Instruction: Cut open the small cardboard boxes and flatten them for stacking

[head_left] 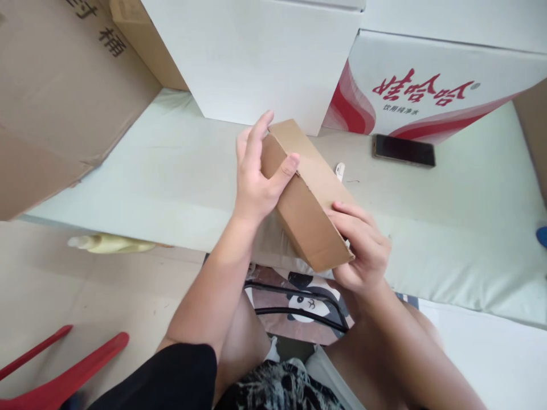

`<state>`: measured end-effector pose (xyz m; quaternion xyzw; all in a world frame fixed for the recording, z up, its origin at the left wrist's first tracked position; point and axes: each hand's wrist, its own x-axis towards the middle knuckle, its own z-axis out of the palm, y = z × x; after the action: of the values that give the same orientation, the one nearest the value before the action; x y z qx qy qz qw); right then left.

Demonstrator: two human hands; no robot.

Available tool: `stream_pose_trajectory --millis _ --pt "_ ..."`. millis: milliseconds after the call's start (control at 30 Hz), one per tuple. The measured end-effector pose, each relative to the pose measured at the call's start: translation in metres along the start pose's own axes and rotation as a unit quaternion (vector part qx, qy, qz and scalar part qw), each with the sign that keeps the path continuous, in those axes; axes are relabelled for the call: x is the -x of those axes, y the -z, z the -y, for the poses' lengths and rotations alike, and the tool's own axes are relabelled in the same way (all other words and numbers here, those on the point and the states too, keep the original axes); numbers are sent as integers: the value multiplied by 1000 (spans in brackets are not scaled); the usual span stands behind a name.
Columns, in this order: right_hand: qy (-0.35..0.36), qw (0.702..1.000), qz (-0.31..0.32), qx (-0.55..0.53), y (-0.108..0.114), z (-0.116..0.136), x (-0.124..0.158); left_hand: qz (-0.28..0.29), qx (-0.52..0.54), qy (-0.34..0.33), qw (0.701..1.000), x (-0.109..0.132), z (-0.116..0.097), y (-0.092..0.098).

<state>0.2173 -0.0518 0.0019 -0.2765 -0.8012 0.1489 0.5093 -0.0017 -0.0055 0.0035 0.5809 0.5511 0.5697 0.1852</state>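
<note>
A small brown cardboard box [316,154] is held tilted above the pale green cloth-covered surface [171,171]. My left hand [258,176] grips its far left end, thumb on the upper edge and fingers around the end. At the near right end, the fingers of my right hand [363,245] are bent against the box's side and its torn-looking corner. Part of that hand's grip is hidden behind the box. Just beyond the box lies a small white object [340,171], partly covered by it.
A black phone [404,151] lies by a white and red carton [423,85]. A large white box [265,57] stands at the back, and a big cardboard box [64,102] on the left. Below are a yellowish bottle [115,243] and red legs [94,370], perhaps a stool's.
</note>
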Motion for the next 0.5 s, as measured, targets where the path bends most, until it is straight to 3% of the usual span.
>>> stream_pose_trajectory --millis 133,267,367,500 --pt "7 1000 -15 -19 -4 -7 6 21 -18 -1 1000 -1 5 2" --pt "-118 983 -119 -68 -9 -24 26 24 -13 18 999 -2 10 4" --pt "-212 967 -71 -120 -9 -37 37 23 -9 32 999 -2 13 4" --pt "-277 952 -14 -130 -6 -47 41 3 -3 53 999 -5 19 4"
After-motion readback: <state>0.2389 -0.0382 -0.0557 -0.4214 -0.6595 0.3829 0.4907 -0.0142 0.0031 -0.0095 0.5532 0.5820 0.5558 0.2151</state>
